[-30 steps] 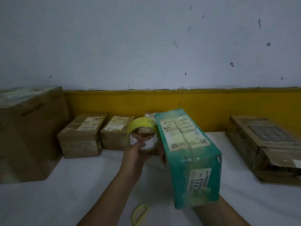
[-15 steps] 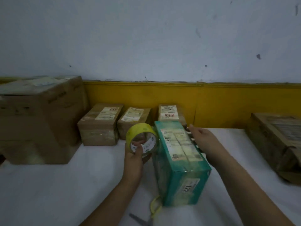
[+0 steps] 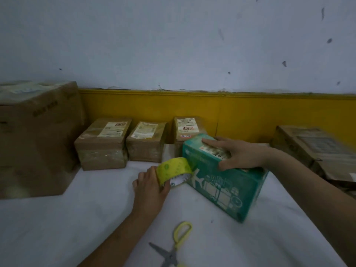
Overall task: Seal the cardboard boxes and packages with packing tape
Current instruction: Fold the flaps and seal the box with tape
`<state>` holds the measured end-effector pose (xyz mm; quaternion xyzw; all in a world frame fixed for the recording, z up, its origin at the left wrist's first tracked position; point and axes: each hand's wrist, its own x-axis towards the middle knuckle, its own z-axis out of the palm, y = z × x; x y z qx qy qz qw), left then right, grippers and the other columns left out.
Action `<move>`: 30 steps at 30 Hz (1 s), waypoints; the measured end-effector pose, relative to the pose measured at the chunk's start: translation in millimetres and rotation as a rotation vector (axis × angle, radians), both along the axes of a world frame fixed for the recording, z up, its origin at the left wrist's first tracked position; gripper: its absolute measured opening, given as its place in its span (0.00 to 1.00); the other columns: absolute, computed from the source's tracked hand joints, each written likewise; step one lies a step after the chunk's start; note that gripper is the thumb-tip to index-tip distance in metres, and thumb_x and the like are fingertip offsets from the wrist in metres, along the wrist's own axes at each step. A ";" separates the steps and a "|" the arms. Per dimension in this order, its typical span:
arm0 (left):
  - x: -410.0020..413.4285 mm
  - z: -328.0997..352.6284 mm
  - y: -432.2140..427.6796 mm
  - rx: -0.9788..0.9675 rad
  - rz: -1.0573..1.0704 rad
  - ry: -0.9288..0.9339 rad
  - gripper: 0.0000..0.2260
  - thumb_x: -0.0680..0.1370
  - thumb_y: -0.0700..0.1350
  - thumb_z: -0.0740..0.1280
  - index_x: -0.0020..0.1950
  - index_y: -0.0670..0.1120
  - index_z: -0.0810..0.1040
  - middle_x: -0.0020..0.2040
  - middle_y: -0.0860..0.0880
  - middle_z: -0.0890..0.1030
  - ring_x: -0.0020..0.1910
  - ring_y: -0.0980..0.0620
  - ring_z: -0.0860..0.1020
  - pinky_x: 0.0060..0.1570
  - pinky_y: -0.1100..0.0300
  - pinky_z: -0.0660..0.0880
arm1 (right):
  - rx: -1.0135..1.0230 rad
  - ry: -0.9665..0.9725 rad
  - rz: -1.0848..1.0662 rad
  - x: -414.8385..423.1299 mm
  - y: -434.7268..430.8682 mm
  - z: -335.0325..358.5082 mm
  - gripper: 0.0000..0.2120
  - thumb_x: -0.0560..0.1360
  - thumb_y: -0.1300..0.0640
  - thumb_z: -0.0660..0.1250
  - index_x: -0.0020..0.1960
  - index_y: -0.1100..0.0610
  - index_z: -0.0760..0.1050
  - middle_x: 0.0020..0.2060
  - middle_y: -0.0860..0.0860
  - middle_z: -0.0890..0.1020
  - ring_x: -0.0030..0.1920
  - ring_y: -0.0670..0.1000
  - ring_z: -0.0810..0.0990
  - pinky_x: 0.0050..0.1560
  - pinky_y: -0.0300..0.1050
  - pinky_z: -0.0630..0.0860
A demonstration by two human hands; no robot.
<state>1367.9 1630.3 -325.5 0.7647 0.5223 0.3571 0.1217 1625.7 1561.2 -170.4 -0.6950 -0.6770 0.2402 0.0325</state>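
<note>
Your left hand grips a round roll of tape. The roll is yellow-green on the outside, and white with small print inside its ring. It sits right at the corner of the green box, touching it or very close.

Your right hand lies flat on top of that green box, fingers spread, thumb pressed on the near top edge. It pushes down on the box and does not close around it. The box is a long block shape. It looks shiny, as if wrapped in clear film. White drawings of a plane and little boxes are printed on its side, and a paper label sits on top under your fingers. It rests on the white surface, which looks soft like cloth.

Yellow-handled scissors with gray metal blades lie near you on the surface, blades spread apart.

Along the wall stand three small brown packages, each with a paper label on top. A big brown cardboard box stands at the left. A flat, worn cardboard box lies at the right. All are closed, so you cannot see inside.
</note>
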 end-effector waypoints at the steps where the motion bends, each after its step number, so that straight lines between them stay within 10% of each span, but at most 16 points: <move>1: 2.7 -1.0 -4.5 -0.014 0.004 0.008 0.15 0.77 0.51 0.70 0.57 0.44 0.73 0.50 0.44 0.77 0.55 0.40 0.72 0.48 0.51 0.62 | -0.004 0.016 0.006 4.3 1.1 0.8 0.38 0.73 0.40 0.69 0.71 0.22 0.46 0.78 0.40 0.45 0.68 0.52 0.66 0.51 0.39 0.74; 5: 6.5 -5.3 -13.5 -0.097 -0.051 0.135 0.29 0.69 0.69 0.66 0.61 0.50 0.71 0.55 0.49 0.74 0.59 0.45 0.69 0.55 0.50 0.64 | -0.005 0.026 0.056 12.8 -6.7 9.4 0.36 0.75 0.43 0.69 0.71 0.23 0.50 0.78 0.37 0.45 0.70 0.51 0.65 0.55 0.41 0.76; 9: 0.2 6.1 -10.5 -0.179 -0.246 0.308 0.43 0.58 0.81 0.53 0.62 0.54 0.68 0.62 0.53 0.65 0.63 0.50 0.63 0.62 0.52 0.62 | 0.403 -0.416 0.061 -1.3 -38.9 7.4 0.28 0.77 0.43 0.66 0.75 0.38 0.62 0.79 0.44 0.56 0.76 0.53 0.57 0.74 0.58 0.60; 12: -2.9 22.1 -5.7 -0.290 -0.414 -0.012 0.40 0.63 0.83 0.50 0.48 0.49 0.73 0.53 0.49 0.74 0.54 0.51 0.72 0.57 0.52 0.68 | 0.918 -0.304 0.179 -38.5 -85.5 -24.6 0.12 0.78 0.48 0.64 0.59 0.49 0.79 0.58 0.49 0.80 0.56 0.53 0.75 0.53 0.54 0.77; 14: 0.2 38.7 -4.0 -0.394 -0.472 -0.277 0.40 0.64 0.82 0.53 0.46 0.45 0.74 0.44 0.50 0.75 0.44 0.57 0.74 0.48 0.57 0.71 | 0.810 -0.182 0.304 -67.1 -111.5 -58.8 0.12 0.78 0.46 0.63 0.56 0.50 0.79 0.51 0.48 0.80 0.50 0.52 0.78 0.47 0.49 0.77; 18: 24.1 69.3 -0.7 -0.501 -0.487 -0.259 0.22 0.73 0.72 0.62 0.53 0.56 0.73 0.52 0.54 0.78 0.49 0.59 0.77 0.42 0.62 0.71 | 0.374 -0.195 0.363 -93.1 -120.7 -109.1 0.30 0.76 0.33 0.61 0.73 0.47 0.67 0.69 0.45 0.69 0.62 0.50 0.70 0.62 0.46 0.70; 26: 54.7 65.5 -8.7 -0.715 -0.405 -0.436 0.16 0.77 0.56 0.71 0.51 0.51 0.66 0.52 0.42 0.79 0.34 0.46 0.83 0.42 0.43 0.82 | 0.363 -0.006 0.386 -102.6 -122.6 -111.9 0.29 0.76 0.33 0.62 0.72 0.45 0.67 0.68 0.41 0.67 0.61 0.48 0.67 0.62 0.44 0.70; 30: 53.9 61.2 -12.3 -0.789 -0.366 -0.491 0.20 0.72 0.59 0.73 0.53 0.51 0.69 0.57 0.40 0.79 0.51 0.36 0.82 0.55 0.34 0.77 | 0.274 -0.036 0.375 -108.6 -127.4 -106.3 0.27 0.73 0.38 0.69 0.67 0.49 0.70 0.58 0.47 0.70 0.53 0.51 0.73 0.53 0.49 0.74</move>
